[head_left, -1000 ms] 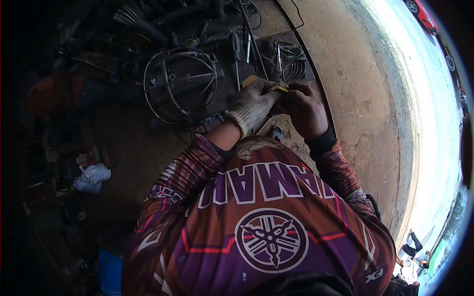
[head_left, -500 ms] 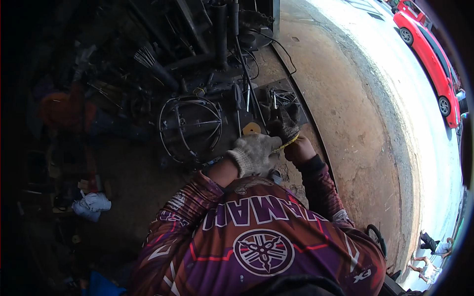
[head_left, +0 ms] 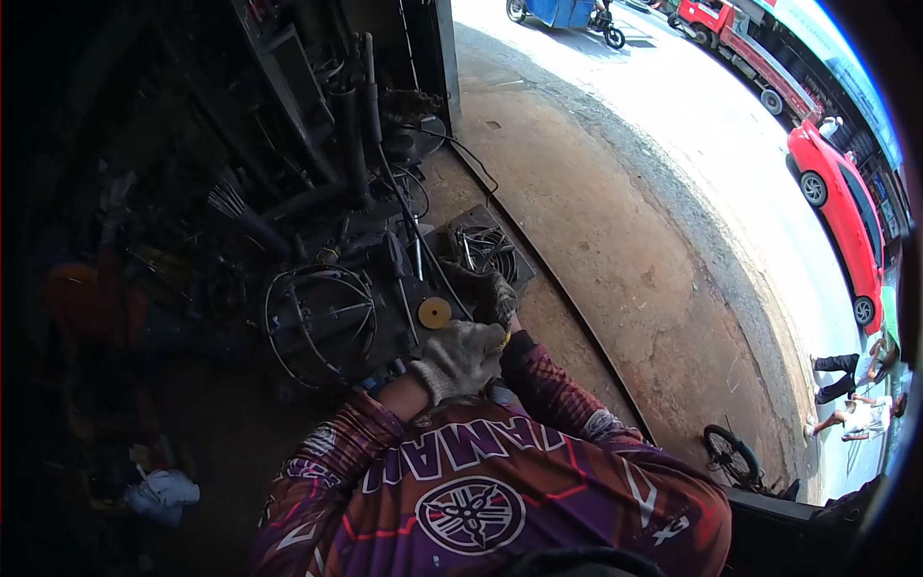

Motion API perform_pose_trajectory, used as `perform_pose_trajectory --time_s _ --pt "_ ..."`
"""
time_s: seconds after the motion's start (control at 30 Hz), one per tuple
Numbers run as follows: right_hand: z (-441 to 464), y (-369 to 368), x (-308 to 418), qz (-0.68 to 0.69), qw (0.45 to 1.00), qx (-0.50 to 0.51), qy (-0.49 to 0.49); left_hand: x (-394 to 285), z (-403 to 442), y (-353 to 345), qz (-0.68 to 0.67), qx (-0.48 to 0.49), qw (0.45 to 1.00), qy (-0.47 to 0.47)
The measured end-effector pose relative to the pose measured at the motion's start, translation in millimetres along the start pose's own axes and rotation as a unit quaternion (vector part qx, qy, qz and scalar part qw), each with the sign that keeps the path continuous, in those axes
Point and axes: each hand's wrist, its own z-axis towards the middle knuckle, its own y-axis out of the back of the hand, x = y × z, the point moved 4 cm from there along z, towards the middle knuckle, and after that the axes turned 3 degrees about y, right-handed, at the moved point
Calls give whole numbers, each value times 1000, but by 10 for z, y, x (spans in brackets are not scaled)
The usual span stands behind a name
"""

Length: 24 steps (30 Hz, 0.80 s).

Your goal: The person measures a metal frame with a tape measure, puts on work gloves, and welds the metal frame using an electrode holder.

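Note:
My left hand (head_left: 461, 356), in a light grey knit work glove, reaches across to my right wrist. Its fingers are closed on the yellow-edged cuff of the right glove. My right hand (head_left: 493, 293) wears a darker, dirty glove. Its fingers point away from me, look apart and hold nothing I can see, though they are in shade. Just beyond them, metal scraps and rods (head_left: 481, 252) lie on a flat plate. Left of my hands are a yellow disc (head_left: 435, 313) with a centre hole and a round frame of bent metal rods (head_left: 322, 313).
A bundle of thin rods (head_left: 231, 202) and upright pipes (head_left: 354, 144) stand at the dark left. A metal floor rail (head_left: 567, 313) runs along the right. Beyond it lie brown ground, a bicycle wheel (head_left: 731, 457), people (head_left: 856, 370) and a red car (head_left: 841, 221).
The view has swung right, so the bench and hands appear further left and lower. My left hand stays at the right glove's cuff, and the yellow edge shows less.

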Motion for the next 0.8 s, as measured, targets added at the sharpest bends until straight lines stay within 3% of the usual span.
perform_pose_trajectory --time_s 0.03,0.07,0.13,0.17,0.2,0.27,0.3,0.37,0.4,0.47,0.53,0.6,0.67,0.73,0.8 --pt "46 -21 -31 -161 986 44 3 -27 -4 -4 -18 8 1000 -14" --pt "49 -12 8 -14 996 24 88 -9 -16 -30 -18 -2 1000 -2" --pt "-61 119 142 276 927 -21 253 3 -28 -18 -37 -14 999 5" --pt "-142 106 165 274 928 -29 249 29 -34 -4 -58 -27 998 21" --pt "-259 158 304 395 896 -2 201 21 -39 9 -69 -48 996 3" --pt "-339 -143 186 610 783 89 84 121 -72 -92 -100 -63 993 19" --pt "-349 -144 218 610 783 84 85 141 -71 -67 -130 -84 987 43" --pt "-345 -232 276 682 715 154 -19 146 -106 -25 -103 -54 990 75" --pt "-314 -256 255 683 714 150 -17 203 -126 -61 -101 -18 989 105" --pt "-249 -399 -11 478 867 139 25 243 -129 -71 -98 23 986 131" --pt "-222 -620 -189 244 958 135 67 312 -153 11 -71 32 977 199" --pt "-304 -820 -185 45 986 135 88 407 -63 49 -46 18 976 210" --pt "-388 -819 -5 4 987 142 75 460 -29 49 -24 2 973 231" --pt "-481 -819 142 8 987 146 67 424 29 -74 46 149 964 215" --pt "-553 -776 196 10 986 153 61 449 20 -126 51 171 956 231"
